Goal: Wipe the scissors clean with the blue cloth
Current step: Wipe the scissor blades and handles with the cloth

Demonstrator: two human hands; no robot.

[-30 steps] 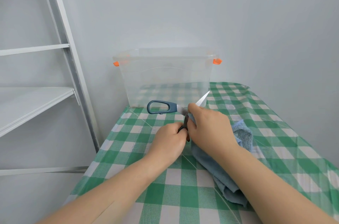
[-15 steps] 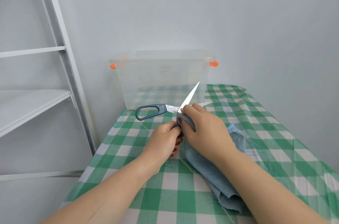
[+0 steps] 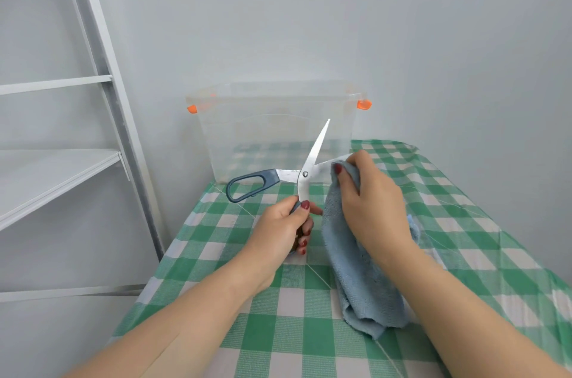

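Note:
The scissors (image 3: 305, 171) have steel blades and dark blue-grey handles and are spread wide open above the table. My left hand (image 3: 286, 227) grips the lower handle, while the other handle loop sticks out to the left. One blade points up toward the box. The other blade runs right into the blue cloth (image 3: 356, 269), which my right hand (image 3: 371, 201) pinches around that blade near its tip. The rest of the cloth hangs down onto the tablecloth.
A clear plastic box (image 3: 278, 130) with orange clips stands at the table's far end against the wall. The table wears a green and white checked cloth (image 3: 464, 223). A white metal shelf unit (image 3: 62, 167) stands to the left.
The scissors have opened wider, one blade swinging up. My right hand has slid the cloth out along the other blade, from near the pivot toward the tip.

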